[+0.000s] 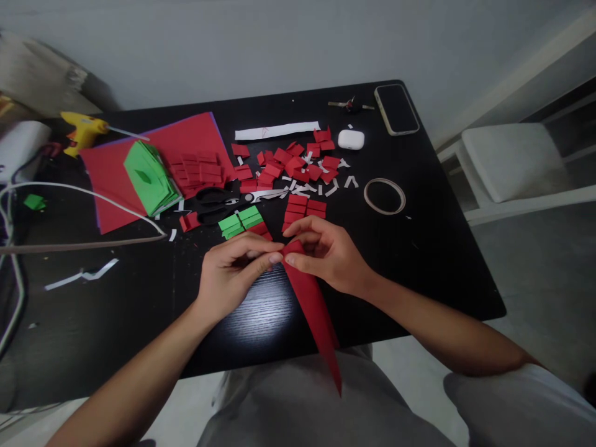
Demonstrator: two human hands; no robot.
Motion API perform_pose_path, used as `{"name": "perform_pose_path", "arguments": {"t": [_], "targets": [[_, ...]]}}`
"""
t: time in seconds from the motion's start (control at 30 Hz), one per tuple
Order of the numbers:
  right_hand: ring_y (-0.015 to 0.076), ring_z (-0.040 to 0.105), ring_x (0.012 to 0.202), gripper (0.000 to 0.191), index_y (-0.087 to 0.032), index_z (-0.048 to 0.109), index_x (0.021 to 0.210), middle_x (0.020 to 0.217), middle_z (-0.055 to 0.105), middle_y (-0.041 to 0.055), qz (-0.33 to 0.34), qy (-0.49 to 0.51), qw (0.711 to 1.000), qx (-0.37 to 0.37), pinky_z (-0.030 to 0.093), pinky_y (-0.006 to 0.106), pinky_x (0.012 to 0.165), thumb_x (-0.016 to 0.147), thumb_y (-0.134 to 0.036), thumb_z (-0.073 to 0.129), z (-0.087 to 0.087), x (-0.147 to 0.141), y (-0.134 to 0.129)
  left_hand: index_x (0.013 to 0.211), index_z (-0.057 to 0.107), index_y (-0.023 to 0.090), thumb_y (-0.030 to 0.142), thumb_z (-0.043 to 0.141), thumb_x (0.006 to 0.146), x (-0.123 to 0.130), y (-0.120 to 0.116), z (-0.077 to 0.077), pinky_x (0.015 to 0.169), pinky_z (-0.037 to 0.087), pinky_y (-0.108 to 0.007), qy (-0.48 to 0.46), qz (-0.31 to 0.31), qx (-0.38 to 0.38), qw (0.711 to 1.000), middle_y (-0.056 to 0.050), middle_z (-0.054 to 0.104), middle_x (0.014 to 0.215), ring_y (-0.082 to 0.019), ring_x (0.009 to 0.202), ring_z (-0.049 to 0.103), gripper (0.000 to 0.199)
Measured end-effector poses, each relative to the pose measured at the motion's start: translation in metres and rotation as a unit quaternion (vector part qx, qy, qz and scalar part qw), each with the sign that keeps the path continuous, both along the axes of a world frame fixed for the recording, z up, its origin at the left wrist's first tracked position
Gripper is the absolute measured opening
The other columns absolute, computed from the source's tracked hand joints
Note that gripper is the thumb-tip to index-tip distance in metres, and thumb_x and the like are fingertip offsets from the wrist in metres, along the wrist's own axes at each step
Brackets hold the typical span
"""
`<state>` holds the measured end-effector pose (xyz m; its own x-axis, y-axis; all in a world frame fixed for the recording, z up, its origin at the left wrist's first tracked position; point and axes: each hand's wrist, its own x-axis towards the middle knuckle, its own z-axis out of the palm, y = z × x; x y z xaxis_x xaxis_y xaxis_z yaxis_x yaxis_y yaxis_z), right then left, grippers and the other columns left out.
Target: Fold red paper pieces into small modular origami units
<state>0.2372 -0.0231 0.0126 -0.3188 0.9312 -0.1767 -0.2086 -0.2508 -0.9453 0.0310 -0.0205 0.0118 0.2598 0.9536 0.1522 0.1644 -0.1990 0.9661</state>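
A long red paper strip (313,301) hangs from between my hands, its pointed lower end reaching past the table's front edge over my lap. My left hand (235,267) pinches the strip's upper end between thumb and fingertips. On the other side, my right hand (328,251) grips that same end, thumb in front and fingers curled behind. Just beyond my fingers lie folded red paper pieces (296,208) in rows and folded green paper pieces (242,221). Black-handled scissors (216,205) lie behind them.
More red pieces and white scraps are scattered mid-table. A yellow glue gun (84,130), red sheets (114,211) and a green paper stack (149,177) lie left, near a looping white cable (93,192). Toward the right are a tape ring (384,196), white case (351,139), keys (351,105) and phone (397,110).
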Motion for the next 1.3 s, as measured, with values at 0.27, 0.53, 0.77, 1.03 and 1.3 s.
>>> {"name": "perform_pose_path", "arguments": {"t": [0.27, 0.53, 0.77, 1.03, 1.3], "targets": [[0.012, 0.067, 0.074, 0.034, -0.02, 0.066, 0.104, 0.085, 0.071, -0.0005, 0.002, -0.012, 1.0, 0.007, 0.053, 0.023, 0.066, 0.077, -0.025, 0.085, 0.001, 0.0, 0.0, 0.098, 0.082, 0.023, 0.025, 0.082, 0.086, -0.001, 0.002, 0.003, 0.068, 0.057, -0.026, 0.015, -0.006, 0.003, 1.0, -0.003, 0.078, 0.088, -0.014, 0.075, 0.071, 0.012], [0.0097, 0.062, 0.061, 0.033, -0.021, 0.062, 0.102, 0.073, 0.066, -0.0057, 0.014, -0.002, 1.0, -0.006, 0.052, 0.024, 0.062, 0.078, -0.023, 0.084, 0.001, -0.001, 0.002, 0.086, 0.07, 0.018, 0.039, 0.066, 0.098, -0.003, 0.007, 0.01, 0.057, 0.051, -0.024, 0.015, -0.025, -0.073, 0.997, -0.001, 0.069, 0.07, -0.012, 0.06, 0.063, 0.025], [0.0086, 0.061, 0.063, 0.036, -0.021, 0.061, 0.104, 0.074, 0.066, -0.0064, 0.039, 0.02, 0.999, -0.018, 0.048, 0.022, 0.062, 0.076, -0.02, 0.084, -0.004, -0.003, 0.001, 0.079, 0.062, 0.018, 0.032, 0.065, 0.095, 0.0, 0.003, 0.006, 0.049, 0.037, -0.021, 0.061, -0.078, -0.057, 0.993, 0.003, 0.054, 0.063, -0.009, 0.054, 0.047, 0.021], [0.0108, 0.061, 0.063, 0.028, -0.016, 0.077, 0.086, 0.072, 0.071, -0.0006, 0.064, -0.033, 0.995, -0.07, 0.046, 0.024, 0.06, 0.082, -0.043, 0.082, 0.004, 0.002, 0.008, 0.081, 0.061, 0.019, 0.032, 0.064, 0.096, -0.003, 0.005, 0.005, 0.05, 0.034, -0.023, 0.052, -0.071, -0.06, 0.994, 0.003, 0.051, 0.063, -0.01, 0.055, 0.044, 0.02], [0.0116, 0.064, 0.065, 0.031, -0.015, 0.078, 0.083, 0.073, 0.074, 0.0009, 0.035, -0.062, 0.996, -0.055, 0.048, 0.024, 0.061, 0.081, -0.046, 0.083, 0.003, 0.001, 0.007, 0.082, 0.061, 0.018, 0.032, 0.063, 0.098, -0.004, 0.004, 0.005, 0.057, 0.036, -0.023, 0.072, -0.062, -0.067, 0.993, 0.003, 0.052, 0.069, -0.011, 0.062, 0.044, 0.022]]}}
